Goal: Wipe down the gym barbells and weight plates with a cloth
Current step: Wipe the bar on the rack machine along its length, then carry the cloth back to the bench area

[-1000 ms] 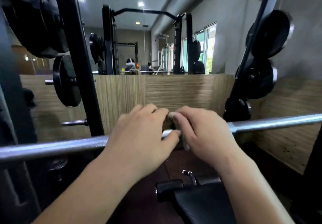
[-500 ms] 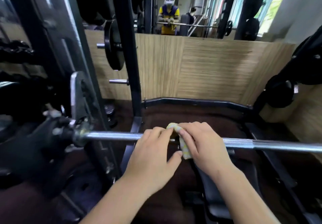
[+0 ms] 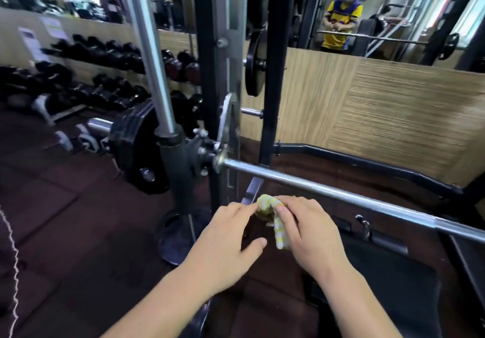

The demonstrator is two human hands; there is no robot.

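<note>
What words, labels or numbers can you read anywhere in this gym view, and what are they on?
No text here is readable.
Two wall notices, far left: printed, but too blurred to read.
Black weight plates on the barbell: no legible marking.
Striped cloth: pattern only, no print.
Yellow shirt in the mirror: too blurred to tell.

My left forearm (image 3: pixel 162 298) and right forearm (image 3: pixel 362 303) come up bare from the bottom edge, angling toward each other; my left hand (image 3: pixel 228 240) lies palm down, fingers fairly straight and close together, their tips touching the cloth (image 3: pixel 266 203), thumb splayed out sideways and free; my right hand (image 3: pixel 307 232) sits just beside it, knuckles up, fingers curled over the cloth and gripping it.
</note>
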